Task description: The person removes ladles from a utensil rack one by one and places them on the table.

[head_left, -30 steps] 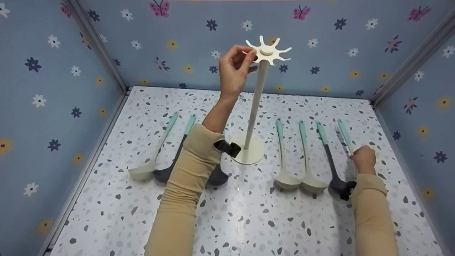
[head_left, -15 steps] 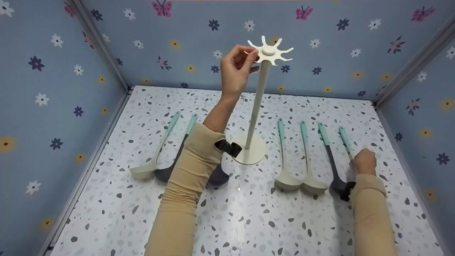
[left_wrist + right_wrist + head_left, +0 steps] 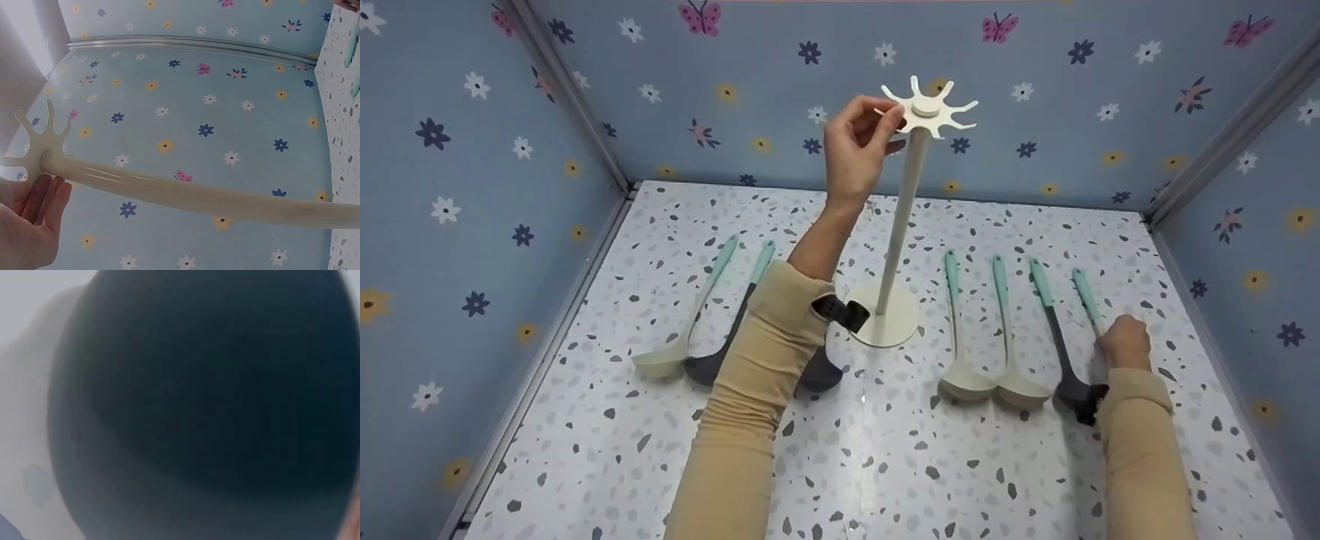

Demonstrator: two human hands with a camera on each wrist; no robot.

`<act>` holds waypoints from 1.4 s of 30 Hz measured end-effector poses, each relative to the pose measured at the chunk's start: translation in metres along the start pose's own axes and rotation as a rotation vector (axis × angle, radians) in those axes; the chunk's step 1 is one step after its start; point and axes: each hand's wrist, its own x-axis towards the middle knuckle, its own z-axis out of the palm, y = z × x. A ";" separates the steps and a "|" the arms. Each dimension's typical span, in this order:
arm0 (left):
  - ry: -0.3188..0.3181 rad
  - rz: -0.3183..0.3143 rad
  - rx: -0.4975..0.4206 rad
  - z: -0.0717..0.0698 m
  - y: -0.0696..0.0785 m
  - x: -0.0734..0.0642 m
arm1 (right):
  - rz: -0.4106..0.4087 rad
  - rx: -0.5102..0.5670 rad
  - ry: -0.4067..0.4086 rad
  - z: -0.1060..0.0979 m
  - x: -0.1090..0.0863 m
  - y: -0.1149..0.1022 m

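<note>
High on the cream utensil stand (image 3: 901, 225), my left hand (image 3: 855, 150) pinches one prong of its star-shaped hook top (image 3: 926, 112). The left wrist view shows those fingertips at the hook plate (image 3: 36, 160), just below the pole (image 3: 185, 194). At the far right, my right hand (image 3: 1125, 343) grips the shaft of a ladle with a mint handle (image 3: 1086, 292); its bowl is hidden behind the hand and sleeve. Left of it lies a dark ladle (image 3: 1059, 345), close to the right wrist camera. A big blurred dark round shape (image 3: 214, 394) fills the right wrist view.
Two cream ladles (image 3: 956, 337) (image 3: 1011, 352) lie right of the stand's round base (image 3: 896, 330). On the left are another cream ladle (image 3: 664, 361) and a dark one (image 3: 703, 367). A dark bowl (image 3: 821, 373) shows beside the left sleeve. Patterned walls (image 3: 780, 90) enclose the speckled table (image 3: 900, 465).
The ladle in my right hand has shifted slightly toward me, its handle end now lower in the head view. My left hand stays at the same prong.
</note>
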 end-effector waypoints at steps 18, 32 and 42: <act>-0.010 0.032 0.013 -0.001 -0.003 0.001 | -0.083 0.067 0.031 -0.006 -0.004 -0.018; 0.012 -0.007 0.001 0.001 0.001 0.000 | -0.286 0.188 0.167 -0.010 -0.034 -0.048; 0.015 0.005 0.045 0.001 0.002 0.000 | -0.453 0.276 0.221 -0.008 -0.066 -0.083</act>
